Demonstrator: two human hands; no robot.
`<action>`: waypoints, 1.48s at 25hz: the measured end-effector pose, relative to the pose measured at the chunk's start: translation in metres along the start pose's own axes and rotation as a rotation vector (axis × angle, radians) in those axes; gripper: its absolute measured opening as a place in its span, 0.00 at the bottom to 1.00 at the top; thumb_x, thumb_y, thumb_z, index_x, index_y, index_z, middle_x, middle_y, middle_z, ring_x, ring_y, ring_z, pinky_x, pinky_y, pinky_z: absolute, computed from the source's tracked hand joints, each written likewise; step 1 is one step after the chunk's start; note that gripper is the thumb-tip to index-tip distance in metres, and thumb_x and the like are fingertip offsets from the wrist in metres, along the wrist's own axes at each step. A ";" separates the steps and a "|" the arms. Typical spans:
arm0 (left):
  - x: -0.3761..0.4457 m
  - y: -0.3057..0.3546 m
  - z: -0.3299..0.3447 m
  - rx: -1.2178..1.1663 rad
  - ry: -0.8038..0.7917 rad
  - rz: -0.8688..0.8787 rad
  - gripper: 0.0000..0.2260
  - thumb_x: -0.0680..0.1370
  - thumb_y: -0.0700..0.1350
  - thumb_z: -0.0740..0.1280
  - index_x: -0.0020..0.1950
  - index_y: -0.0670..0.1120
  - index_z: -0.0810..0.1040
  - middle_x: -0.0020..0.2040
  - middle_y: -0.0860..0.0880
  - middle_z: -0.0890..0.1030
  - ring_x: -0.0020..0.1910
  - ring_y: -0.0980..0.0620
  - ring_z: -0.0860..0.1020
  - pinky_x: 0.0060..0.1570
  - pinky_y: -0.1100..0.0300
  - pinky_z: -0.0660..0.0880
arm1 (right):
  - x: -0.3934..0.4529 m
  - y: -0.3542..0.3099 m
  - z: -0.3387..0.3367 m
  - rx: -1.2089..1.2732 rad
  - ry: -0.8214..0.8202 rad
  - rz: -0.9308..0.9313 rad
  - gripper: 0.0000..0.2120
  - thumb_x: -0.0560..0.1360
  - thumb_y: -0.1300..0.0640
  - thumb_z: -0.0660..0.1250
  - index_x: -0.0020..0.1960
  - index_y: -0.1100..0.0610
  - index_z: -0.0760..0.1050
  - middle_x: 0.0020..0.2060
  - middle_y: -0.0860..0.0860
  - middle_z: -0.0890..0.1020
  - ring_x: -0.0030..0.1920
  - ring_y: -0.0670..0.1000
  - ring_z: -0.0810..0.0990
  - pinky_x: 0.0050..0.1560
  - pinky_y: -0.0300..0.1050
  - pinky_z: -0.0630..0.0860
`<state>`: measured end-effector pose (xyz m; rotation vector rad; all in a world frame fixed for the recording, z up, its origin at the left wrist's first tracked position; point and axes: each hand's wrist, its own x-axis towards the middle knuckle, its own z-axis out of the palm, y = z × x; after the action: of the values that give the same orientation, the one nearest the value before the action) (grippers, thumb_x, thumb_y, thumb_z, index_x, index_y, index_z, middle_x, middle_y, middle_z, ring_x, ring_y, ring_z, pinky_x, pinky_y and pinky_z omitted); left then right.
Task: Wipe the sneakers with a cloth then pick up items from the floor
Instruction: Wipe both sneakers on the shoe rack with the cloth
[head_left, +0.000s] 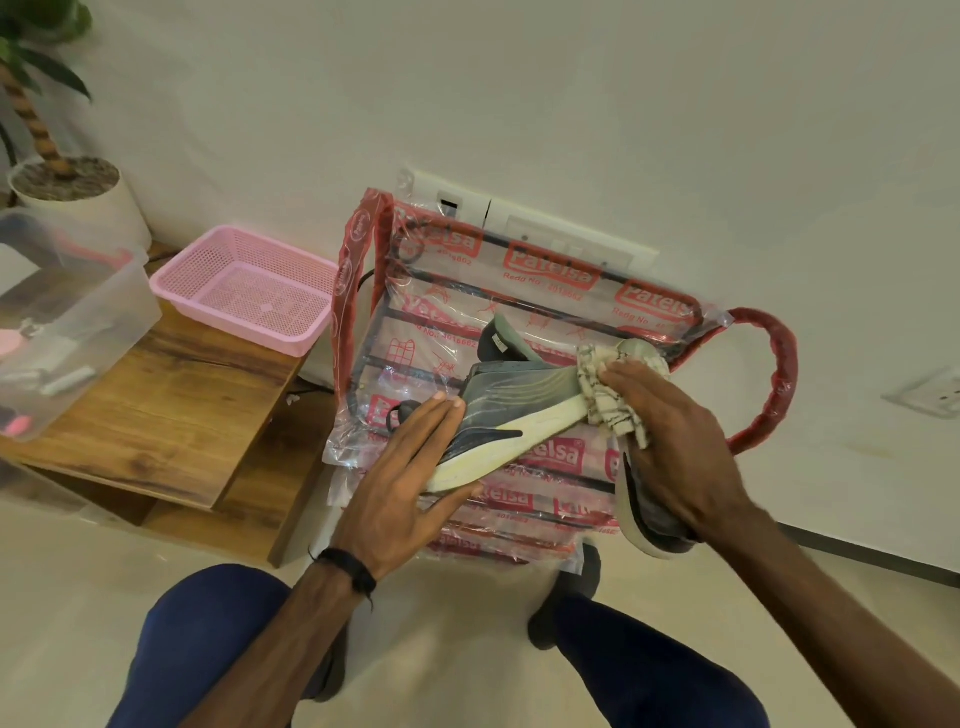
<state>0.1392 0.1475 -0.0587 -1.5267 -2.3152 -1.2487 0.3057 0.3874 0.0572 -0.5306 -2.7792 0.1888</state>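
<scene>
A grey sneaker (511, 405) with a pale yellow sole lies on its side on a plastic-wrapped metal rack (524, 291). My left hand (410, 467) holds its heel end, fingers straight along the upper and thumb under the sole. My right hand (670, 431) grips a white striped cloth (608, 395) and presses it against the sneaker's toe. A second grey sneaker (649, 509) shows partly under my right hand and wrist.
A pink mesh basket (244, 288) and a clear plastic box (67, 312) sit on a low wooden table (171, 410) at the left. A potted plant (62, 182) stands behind them. The wall with sockets is right behind the rack. My knees are at the bottom.
</scene>
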 end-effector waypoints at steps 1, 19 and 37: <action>-0.001 -0.002 -0.001 -0.004 0.000 0.004 0.36 0.77 0.57 0.69 0.79 0.41 0.63 0.79 0.46 0.63 0.79 0.50 0.61 0.69 0.52 0.68 | -0.004 -0.007 0.004 -0.017 -0.013 -0.065 0.25 0.78 0.45 0.67 0.73 0.51 0.72 0.72 0.51 0.74 0.74 0.52 0.68 0.69 0.63 0.72; -0.004 -0.001 0.000 0.048 0.013 0.014 0.35 0.78 0.59 0.65 0.78 0.42 0.64 0.78 0.48 0.64 0.79 0.51 0.61 0.73 0.53 0.63 | -0.068 -0.088 0.045 -0.017 -0.031 -0.064 0.41 0.66 0.66 0.79 0.75 0.58 0.68 0.75 0.54 0.69 0.76 0.55 0.66 0.66 0.55 0.75; 0.005 0.004 -0.002 -0.051 0.071 -0.051 0.37 0.77 0.61 0.68 0.78 0.41 0.64 0.79 0.45 0.63 0.79 0.51 0.60 0.68 0.53 0.72 | -0.027 -0.072 0.037 0.059 0.043 -0.023 0.35 0.68 0.68 0.76 0.72 0.55 0.72 0.74 0.53 0.71 0.78 0.52 0.62 0.75 0.60 0.65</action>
<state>0.1392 0.1504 -0.0532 -1.4216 -2.3091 -1.3611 0.2932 0.3085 0.0284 -0.4817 -2.7279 0.2505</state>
